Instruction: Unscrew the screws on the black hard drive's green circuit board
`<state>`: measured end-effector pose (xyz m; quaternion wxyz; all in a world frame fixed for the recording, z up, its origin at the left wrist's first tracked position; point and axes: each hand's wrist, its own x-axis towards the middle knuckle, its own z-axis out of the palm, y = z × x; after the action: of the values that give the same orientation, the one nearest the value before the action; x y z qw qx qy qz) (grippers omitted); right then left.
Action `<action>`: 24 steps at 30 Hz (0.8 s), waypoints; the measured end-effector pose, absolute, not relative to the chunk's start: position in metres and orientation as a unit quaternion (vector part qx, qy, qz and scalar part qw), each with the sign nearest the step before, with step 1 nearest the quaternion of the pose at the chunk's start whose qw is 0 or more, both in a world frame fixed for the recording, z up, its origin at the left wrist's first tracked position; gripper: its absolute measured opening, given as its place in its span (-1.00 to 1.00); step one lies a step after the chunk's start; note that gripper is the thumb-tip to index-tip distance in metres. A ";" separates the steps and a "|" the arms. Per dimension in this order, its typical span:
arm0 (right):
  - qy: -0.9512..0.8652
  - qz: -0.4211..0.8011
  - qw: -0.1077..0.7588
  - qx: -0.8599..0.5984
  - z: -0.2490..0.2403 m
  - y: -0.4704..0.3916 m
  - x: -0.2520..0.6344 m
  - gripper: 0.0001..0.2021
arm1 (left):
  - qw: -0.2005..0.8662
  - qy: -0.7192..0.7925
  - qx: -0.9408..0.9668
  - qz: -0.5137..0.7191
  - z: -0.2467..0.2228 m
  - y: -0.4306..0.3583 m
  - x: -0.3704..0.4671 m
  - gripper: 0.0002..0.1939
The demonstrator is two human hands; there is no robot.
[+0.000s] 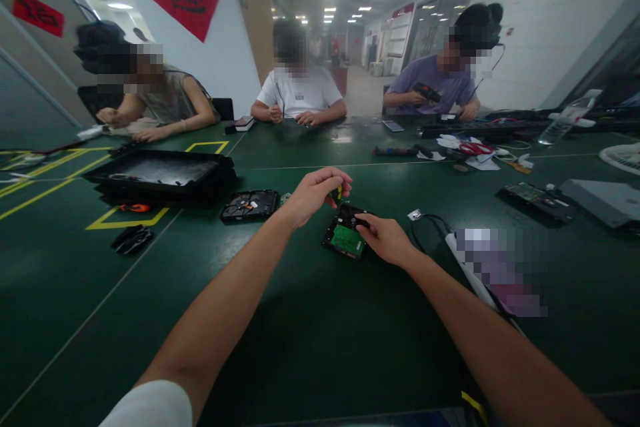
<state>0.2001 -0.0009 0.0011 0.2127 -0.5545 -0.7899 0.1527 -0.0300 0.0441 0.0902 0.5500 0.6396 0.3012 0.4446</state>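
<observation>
A hard drive (347, 241) with a green circuit board lies on the green table in front of me. My left hand (320, 193) is closed around a small black and yellow screwdriver (337, 195), held upright over the drive's far end. Whether its tip touches the drive I cannot make out. My right hand (385, 237) is closed at the drive's right edge, thumb and fingers gripping it. To the left, just past my left forearm, rests a second hard drive (250, 205).
Black plastic trays (160, 173) stand at left, near an orange tool (135, 207) and black scraps (133, 239). On the right lie a white power strip (470, 270), a grey metal box (605, 203) and a bottle (570, 117). Three people sit across the table.
</observation>
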 end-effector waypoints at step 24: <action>-0.790 0.166 0.219 -0.548 0.000 0.001 0.202 -0.56 | 0.563 0.286 0.639 0.439 0.089 0.044 -0.029 -0.75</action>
<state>0.2018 0.0006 0.0000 0.2190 -0.5476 -0.7904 0.1655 -0.0294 0.0439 0.0889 0.5631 0.6389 0.2861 0.4391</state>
